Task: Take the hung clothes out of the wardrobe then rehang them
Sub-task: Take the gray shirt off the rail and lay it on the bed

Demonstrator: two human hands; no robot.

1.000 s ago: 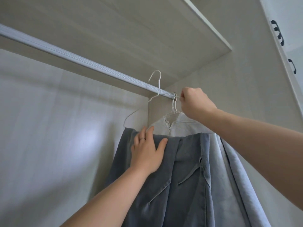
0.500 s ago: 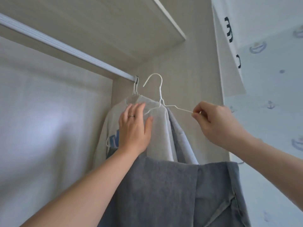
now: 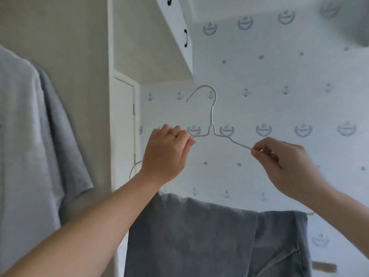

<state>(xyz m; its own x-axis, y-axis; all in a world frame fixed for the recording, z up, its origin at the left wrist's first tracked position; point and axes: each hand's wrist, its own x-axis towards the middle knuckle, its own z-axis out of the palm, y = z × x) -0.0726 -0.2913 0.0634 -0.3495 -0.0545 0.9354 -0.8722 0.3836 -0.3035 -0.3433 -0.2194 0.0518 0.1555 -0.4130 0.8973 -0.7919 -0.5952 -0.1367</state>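
Thin white wire hanger (image 3: 211, 116) held upright w/ both hands, in front of anchor-print wallpaper (image 3: 279, 76).
L hand (image 3: 165, 154) has fingers curled round the hanger's L shoulder; R hand (image 3: 279, 162) pinches the R shoulder wire w/ fingertips; hands well apart. Dark grey fabric garment (image 3: 199, 236) hangs draped below both hands. Light grey garment (image 3: 24, 136) hangs at far left, beside the beige wardrobe side panel (image 3: 79, 56).

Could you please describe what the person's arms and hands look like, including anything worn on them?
The left forearm and right forearm are bare, with no sleeves, gloves, watch or bracelet in view. The left hand wears a thin metallic ring on one finger; the right hand shows no jewellery.
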